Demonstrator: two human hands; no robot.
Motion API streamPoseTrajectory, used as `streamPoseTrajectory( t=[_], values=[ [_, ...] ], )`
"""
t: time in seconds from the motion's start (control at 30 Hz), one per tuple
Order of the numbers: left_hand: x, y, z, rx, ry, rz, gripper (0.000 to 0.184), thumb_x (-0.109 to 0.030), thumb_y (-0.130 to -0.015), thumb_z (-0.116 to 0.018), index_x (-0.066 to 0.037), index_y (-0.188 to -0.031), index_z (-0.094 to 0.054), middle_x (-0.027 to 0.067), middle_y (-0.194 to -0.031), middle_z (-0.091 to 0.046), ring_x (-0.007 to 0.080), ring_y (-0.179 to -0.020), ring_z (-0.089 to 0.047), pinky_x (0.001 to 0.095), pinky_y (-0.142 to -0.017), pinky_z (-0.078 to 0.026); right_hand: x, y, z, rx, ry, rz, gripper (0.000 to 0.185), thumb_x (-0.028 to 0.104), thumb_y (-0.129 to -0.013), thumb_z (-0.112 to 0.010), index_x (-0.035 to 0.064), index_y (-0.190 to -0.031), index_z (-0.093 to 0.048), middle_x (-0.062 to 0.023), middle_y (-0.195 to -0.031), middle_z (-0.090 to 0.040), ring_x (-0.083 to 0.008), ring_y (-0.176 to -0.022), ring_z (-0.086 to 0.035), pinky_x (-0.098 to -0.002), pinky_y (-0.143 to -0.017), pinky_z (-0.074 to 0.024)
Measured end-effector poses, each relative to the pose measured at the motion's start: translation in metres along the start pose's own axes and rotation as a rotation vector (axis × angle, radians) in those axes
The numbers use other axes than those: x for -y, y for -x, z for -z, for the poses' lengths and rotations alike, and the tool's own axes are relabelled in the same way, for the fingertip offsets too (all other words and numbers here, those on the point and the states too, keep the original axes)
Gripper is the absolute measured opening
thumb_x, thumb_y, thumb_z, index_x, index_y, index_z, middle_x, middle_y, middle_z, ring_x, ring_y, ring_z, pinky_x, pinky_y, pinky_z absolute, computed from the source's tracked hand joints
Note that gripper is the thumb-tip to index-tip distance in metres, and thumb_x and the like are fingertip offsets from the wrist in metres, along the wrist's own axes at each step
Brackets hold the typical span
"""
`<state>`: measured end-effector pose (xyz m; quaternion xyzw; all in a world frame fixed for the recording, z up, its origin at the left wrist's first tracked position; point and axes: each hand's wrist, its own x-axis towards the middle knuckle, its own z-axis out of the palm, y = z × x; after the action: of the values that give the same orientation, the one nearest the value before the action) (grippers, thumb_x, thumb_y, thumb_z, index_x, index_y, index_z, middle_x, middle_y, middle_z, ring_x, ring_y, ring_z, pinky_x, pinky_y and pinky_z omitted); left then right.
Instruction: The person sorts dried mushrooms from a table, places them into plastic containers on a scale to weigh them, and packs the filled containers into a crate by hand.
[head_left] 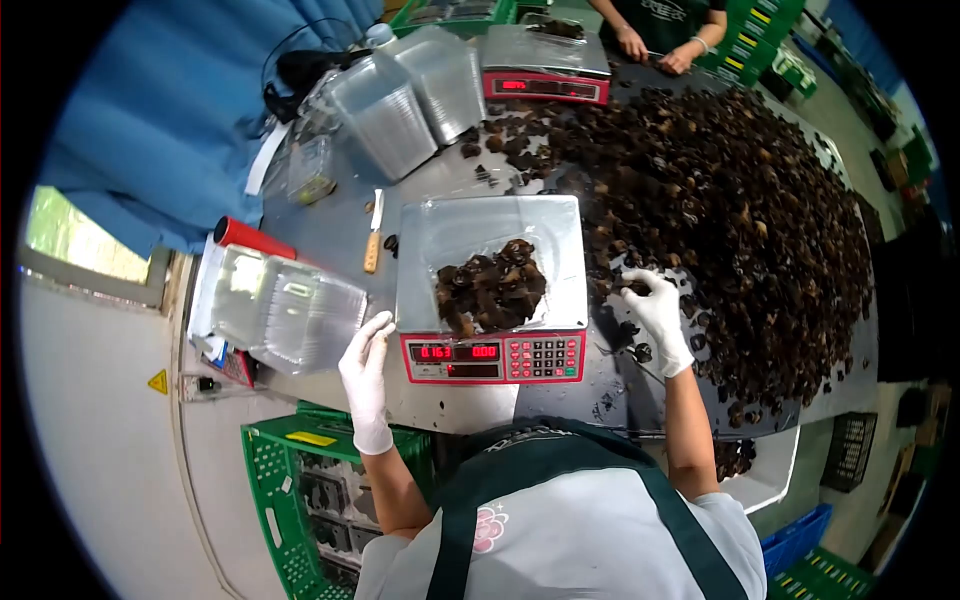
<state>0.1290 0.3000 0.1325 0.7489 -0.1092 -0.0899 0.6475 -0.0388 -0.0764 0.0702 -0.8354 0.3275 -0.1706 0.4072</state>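
Your pile of dark mushroom pieces (490,290) sits on the plastic-covered plate of the scale (562,230), toward the front and roughly in the middle. Your gloved left hand (367,380) is empty, fingers slightly parted, just off the scale's front left corner and near the clear trays (290,305). Your gloved right hand (660,320) is curled at the near edge of the big heap (730,200), its grip narrow; dark pieces lie right behind the fingertips, so I cannot tell whether one is pinched.

To weigh well, keep both hands and your apron (560,455) off the plate while you read it. Adjust by single pieces, laid on gently, and let the figures settle each time. Keep the pile from spilling over the plate's edge, and see that the plastic film doesn't drag on the table (470,405). Leave the knife (374,235) where it lies, clear of the scale.

The display (457,352) shows red digits: 0.163 on the left, 0.00 beside it. The keypad (545,357) markings are too small to read. The far scale (546,86) is lit too, but its figures are unclear. No brand is legible; the yellow triangle sign (158,381) on the wall is too small to make out.
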Motion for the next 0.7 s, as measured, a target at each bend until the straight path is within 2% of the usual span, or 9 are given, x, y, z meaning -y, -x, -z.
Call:
streamPoseTrajectory(
  t=[0.07, 0.17, 0.23, 0.3, 0.33, 0.37, 0.43, 0.53, 0.7],
  values=[
    [-0.001, 0.000, -0.004, 0.003, -0.002, 0.023, 0.027, -0.003, -0.093, -0.052, 0.006, -0.117, -0.060, 0.0111, -0.114, -0.063, 0.0162, -0.104, -0.061, 0.0272, -0.093, -0.045, 0.025, -0.005, 0.004, 0.018, -0.216, 0.051, 0.022, 0.004, -0.077, -0.067, -0.0005, -0.098, -0.067, -0.0031, -0.094, -0.069, -0.0113, -0.083, -0.063, -0.0246, -0.078, -0.0510],
    [-0.004, 0.000, -0.016, 0.023, -0.017, -0.010, 0.025, -0.002, -0.091, -0.055, 0.003, -0.115, -0.063, 0.0089, -0.111, -0.064, 0.0135, -0.100, -0.061, 0.0254, -0.090, -0.046, 0.096, -0.001, -0.001, 0.157, -0.408, 0.086, 0.024, 0.005, -0.079, -0.068, 0.0010, -0.102, -0.066, -0.0056, -0.099, -0.069, -0.0110, -0.091, -0.063, -0.0258, -0.081, -0.0509],
    [-0.012, -0.001, -0.023, 0.024, -0.029, -0.007, 0.025, -0.002, -0.090, -0.057, 0.002, -0.114, -0.063, 0.0081, -0.109, -0.065, 0.0124, -0.098, -0.061, 0.0247, -0.089, -0.047, 0.122, 0.002, -0.027, 0.105, -0.428, 0.242, 0.027, 0.007, -0.077, -0.068, 0.0048, -0.104, -0.068, -0.0055, -0.096, -0.068, -0.0145, -0.087, -0.064, -0.0276, -0.079, -0.0507],
    [-0.012, -0.002, -0.026, 0.054, -0.102, -0.032, 0.024, -0.001, -0.090, -0.057, 0.002, -0.113, -0.064, 0.0076, -0.109, -0.065, 0.0115, -0.097, -0.061, 0.0243, -0.087, -0.047, 0.125, -0.008, -0.060, -0.049, -0.093, 0.726, 0.030, 0.009, -0.077, -0.070, 0.0073, -0.107, -0.067, -0.0064, -0.101, -0.067, -0.0215, -0.090, -0.063, -0.0328, -0.081, -0.0504],
    [-0.011, -0.002, -0.027, 0.056, -0.099, -0.040, 0.024, -0.001, -0.090, -0.058, 0.002, -0.113, -0.064, 0.0072, -0.109, -0.065, 0.0104, -0.093, -0.060, 0.0239, -0.085, -0.048, 0.126, -0.010, -0.073, 0.013, 0.065, 0.796, 0.035, 0.018, -0.078, -0.071, 0.0097, -0.112, -0.065, -0.0082, -0.109, -0.065, -0.0268, -0.099, -0.059, -0.0376, -0.088, -0.0476],
    [-0.011, -0.001, -0.026, 0.050, -0.100, -0.040, 0.024, -0.001, -0.090, -0.058, 0.002, -0.113, -0.064, 0.0072, -0.109, -0.065, 0.0104, -0.093, -0.060, 0.0239, -0.085, -0.048, 0.125, -0.004, -0.077, 0.103, 0.256, 0.767, 0.040, 0.027, -0.080, -0.070, 0.0090, -0.115, -0.064, -0.0110, -0.116, -0.062, -0.0279, -0.110, -0.054, -0.0390, -0.094, -0.0445],
    [-0.012, -0.002, -0.023, 0.070, -0.153, -0.103, 0.025, -0.001, -0.090, -0.057, 0.002, -0.114, -0.063, 0.0070, -0.109, -0.065, 0.0104, -0.092, -0.061, 0.0238, -0.084, -0.048, 0.120, -0.003, -0.080, 0.089, 0.218, 0.795, 0.044, 0.033, -0.082, -0.067, 0.0073, -0.117, -0.062, -0.0135, -0.122, -0.059, -0.0312, -0.119, -0.049, -0.0403, -0.099, -0.0418],
    [-0.009, -0.005, -0.012, 0.084, -0.120, -0.043, 0.025, -0.001, -0.090, -0.057, 0.002, -0.115, -0.063, 0.0071, -0.110, -0.065, 0.0110, -0.094, -0.062, 0.0235, -0.085, -0.048, 0.120, -0.006, -0.052, 0.079, -0.029, 0.585, 0.041, 0.028, -0.083, -0.067, 0.0042, -0.116, -0.063, -0.0167, -0.120, -0.060, -0.0334, -0.121, -0.049, -0.0398, -0.102, -0.0393],
    [-0.005, -0.032, -0.008, 0.088, -0.043, -0.033, 0.029, -0.001, -0.091, -0.056, 0.004, -0.119, -0.060, 0.0084, -0.115, -0.064, 0.0124, -0.101, -0.061, 0.0242, -0.088, -0.047, 0.085, -0.001, -0.015, 0.085, -0.356, -0.007, 0.031, 0.013, -0.090, -0.061, 0.0044, -0.120, -0.062, -0.0074, -0.118, -0.065, -0.0146, -0.104, -0.061, -0.0263, -0.091, -0.0471]
  ],
)
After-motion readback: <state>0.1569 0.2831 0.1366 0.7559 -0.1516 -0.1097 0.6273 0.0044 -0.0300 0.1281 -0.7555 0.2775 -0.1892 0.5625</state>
